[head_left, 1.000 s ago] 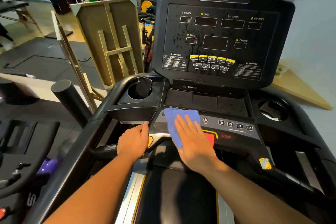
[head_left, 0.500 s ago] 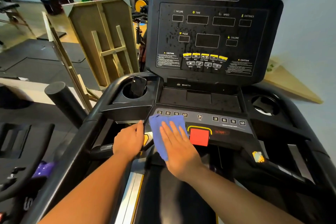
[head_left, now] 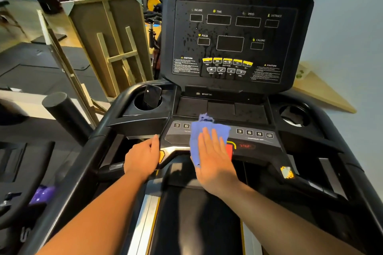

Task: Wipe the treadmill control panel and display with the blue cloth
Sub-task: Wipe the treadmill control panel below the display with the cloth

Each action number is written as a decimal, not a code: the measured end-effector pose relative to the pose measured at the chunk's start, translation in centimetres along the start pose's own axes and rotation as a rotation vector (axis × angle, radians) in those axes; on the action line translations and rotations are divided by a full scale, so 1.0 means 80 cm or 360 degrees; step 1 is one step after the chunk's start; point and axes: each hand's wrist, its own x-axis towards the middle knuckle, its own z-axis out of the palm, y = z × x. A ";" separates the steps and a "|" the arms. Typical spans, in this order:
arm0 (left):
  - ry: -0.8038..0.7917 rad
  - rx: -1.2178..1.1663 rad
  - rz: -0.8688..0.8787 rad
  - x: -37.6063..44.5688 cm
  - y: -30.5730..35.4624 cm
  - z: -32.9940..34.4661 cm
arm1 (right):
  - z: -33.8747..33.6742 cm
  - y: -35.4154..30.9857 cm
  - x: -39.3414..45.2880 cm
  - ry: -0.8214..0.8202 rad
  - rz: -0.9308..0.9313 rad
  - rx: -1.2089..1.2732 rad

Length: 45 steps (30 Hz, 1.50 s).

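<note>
- The left hand [head_left: 143, 158] had not shifted over the last second: it rested on the grey edge at the left of the treadmill's lower button strip [head_left: 257, 138], fingers loosely bent over that edge, bracing rather than wiping.
- The blue cloth [head_left: 204, 136] lay flat under the right hand [head_left: 213, 157], whose fingers were straight and spread, pressing it onto the strip. Half a second before it had sat further left, beside the left number keys; now it covered the middle and overlapped the red stop button [head_left: 229, 150], so the stroke was travelling rightward.
- The right number keys [head_left: 254, 133] stood just beyond the cloth, seemingly next in its path.
- Above, the upright display [head_left: 232, 37] showed dark droplets and runs across its face, so by my reading that part remained to be wiped.
</note>
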 end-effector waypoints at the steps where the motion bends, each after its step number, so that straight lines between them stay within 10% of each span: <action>1: -0.0004 -0.0005 -0.0006 -0.001 0.000 -0.001 | -0.004 0.000 0.006 -0.0015 -0.0132 -0.0032; 4: -0.0020 -0.0008 -0.0033 -0.002 0.002 -0.003 | -0.019 0.027 0.020 -0.0054 -0.0249 0.0147; 18: -0.0023 -0.0028 -0.0048 -0.003 0.004 -0.005 | -0.015 0.117 -0.041 0.0257 0.1093 0.0268; 29: -0.0027 -0.0007 -0.0068 -0.002 0.004 -0.002 | -0.005 0.079 -0.006 0.0040 -0.0411 0.0155; 35: -0.0046 0.0002 -0.0088 -0.001 0.006 -0.003 | 0.009 0.176 -0.076 0.0232 0.0372 0.0251; 41: -0.0037 0.0006 -0.0073 -0.002 0.007 -0.004 | 0.001 0.091 -0.049 0.0371 0.1213 0.0198; 45: -0.0033 -0.0009 -0.0069 -0.001 0.004 -0.001 | -0.012 0.029 -0.001 0.0172 0.0930 0.0127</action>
